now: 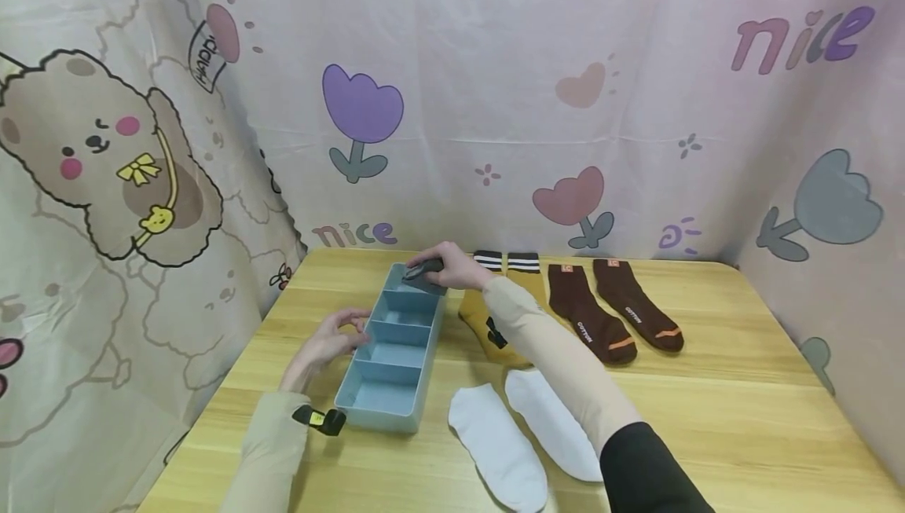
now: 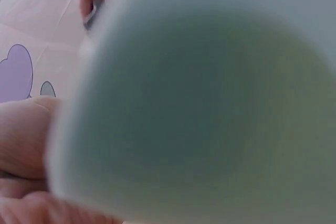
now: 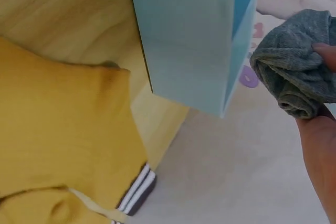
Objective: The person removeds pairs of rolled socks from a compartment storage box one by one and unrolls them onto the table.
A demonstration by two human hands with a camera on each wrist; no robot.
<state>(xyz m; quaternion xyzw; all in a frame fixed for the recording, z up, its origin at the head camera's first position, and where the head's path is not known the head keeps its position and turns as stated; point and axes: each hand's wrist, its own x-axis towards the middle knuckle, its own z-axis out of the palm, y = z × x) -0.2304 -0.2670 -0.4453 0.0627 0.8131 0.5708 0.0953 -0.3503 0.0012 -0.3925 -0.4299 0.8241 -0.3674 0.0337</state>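
Observation:
A long pale-blue organizer box [image 1: 424, 375] with a row of several compartments stands on the table, tilted away in the head view. Over its far compartment, my right hand [image 1: 452, 265] grips a grey rolled-up sock bundle [image 3: 294, 59]. Folds of the knit show between its thumb and fingers in the right wrist view. At the box's left wall is my left hand [image 1: 332, 342], thumb at the rim and bent fingers along the outer side. The box wall [image 2: 199, 108], blurred and very close, fills most of the left wrist view and hides part of that hand.
Yellow socks [image 1: 481, 316] with striped cuffs lie right of the box, partly behind my right forearm. Farther right are two brown socks [image 1: 583, 316]. Two white ankle socks [image 1: 498, 446] lie nearer. A printed curtain [image 1: 452, 104] hangs behind the wooden table [image 1: 742, 387].

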